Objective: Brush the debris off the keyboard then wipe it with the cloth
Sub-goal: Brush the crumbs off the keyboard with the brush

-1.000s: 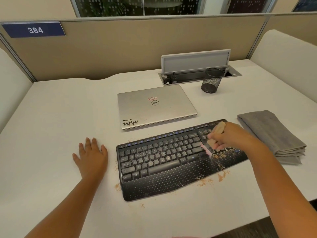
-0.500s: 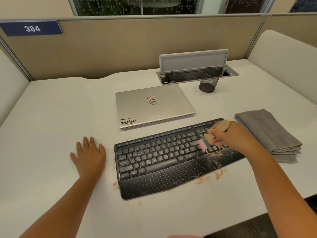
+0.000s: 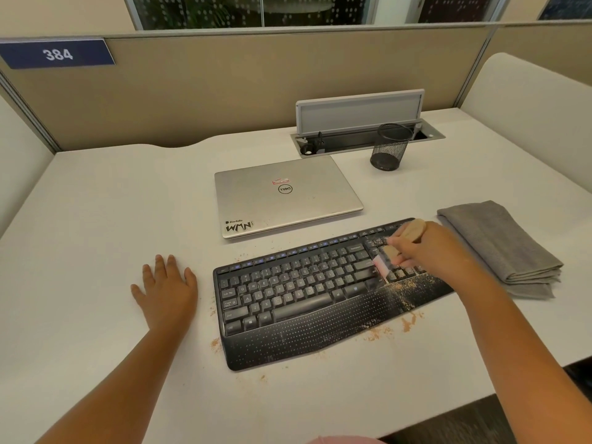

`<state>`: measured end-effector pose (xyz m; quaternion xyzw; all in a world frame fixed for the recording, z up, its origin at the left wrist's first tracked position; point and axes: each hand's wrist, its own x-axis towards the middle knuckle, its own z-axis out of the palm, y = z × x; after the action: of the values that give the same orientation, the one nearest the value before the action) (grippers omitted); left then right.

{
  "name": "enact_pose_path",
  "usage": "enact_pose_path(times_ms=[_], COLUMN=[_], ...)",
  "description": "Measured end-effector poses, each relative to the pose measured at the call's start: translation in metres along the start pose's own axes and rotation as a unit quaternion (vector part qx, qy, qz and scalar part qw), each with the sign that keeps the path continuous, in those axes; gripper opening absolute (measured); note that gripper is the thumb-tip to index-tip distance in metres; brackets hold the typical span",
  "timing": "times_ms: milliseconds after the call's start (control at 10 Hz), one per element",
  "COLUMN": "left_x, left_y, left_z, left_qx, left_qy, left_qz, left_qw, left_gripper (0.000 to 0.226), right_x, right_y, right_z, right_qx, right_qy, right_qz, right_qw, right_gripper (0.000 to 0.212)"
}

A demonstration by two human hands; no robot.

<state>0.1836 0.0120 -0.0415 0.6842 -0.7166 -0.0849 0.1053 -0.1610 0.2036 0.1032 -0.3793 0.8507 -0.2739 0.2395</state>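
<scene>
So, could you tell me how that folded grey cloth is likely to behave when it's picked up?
The cloth will probably go floppy: it lies in soft, slumped folds. Grabbed by one corner, the layers would likely fall open, since nothing pins them. It looks light for its bulk, and the right hand is holding the brush.

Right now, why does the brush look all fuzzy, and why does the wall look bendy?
Head view: the brush bristles are smeared by motion blur, while the keyboard stays sharp; the wide-angle lens bows the partition; soft, even light, faint shadows, no harsh glare.
</scene>
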Motion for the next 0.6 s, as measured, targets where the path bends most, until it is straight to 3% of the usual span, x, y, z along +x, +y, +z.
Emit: enact_pose_path(times_ms=[200, 300, 500, 600], left_x=[0.0, 0.0, 0.001, 0.0], left_y=[0.0, 0.0, 0.0, 0.001], left_z=[0.0, 0.0, 0.0, 0.0], left_qx=[-0.001, 0.0, -0.004, 0.002], left_qy=[0.002, 0.001, -0.001, 0.001], left_qz=[0.001, 0.0, -0.003, -0.001], left_qw=[1.0, 1.0, 1.0, 1.0], left_gripper=[0.054, 0.054, 0.054, 0.054], right_x=[-0.008, -0.008, -0.018, -0.019], right_y=[0.005, 0.001, -0.008, -0.011], right_z=[0.009, 0.003, 0.019, 0.018], right_qx=[-0.031, -0.026, -0.03, 0.002], right_qy=[-0.029, 0.007, -0.045, -0.005], right_qz=[0.002, -0.006, -0.01, -0.03], right_qw=[0.999, 1.0, 0.998, 1.0], right_gripper=[0.005, 0.006, 0.004, 0.007])
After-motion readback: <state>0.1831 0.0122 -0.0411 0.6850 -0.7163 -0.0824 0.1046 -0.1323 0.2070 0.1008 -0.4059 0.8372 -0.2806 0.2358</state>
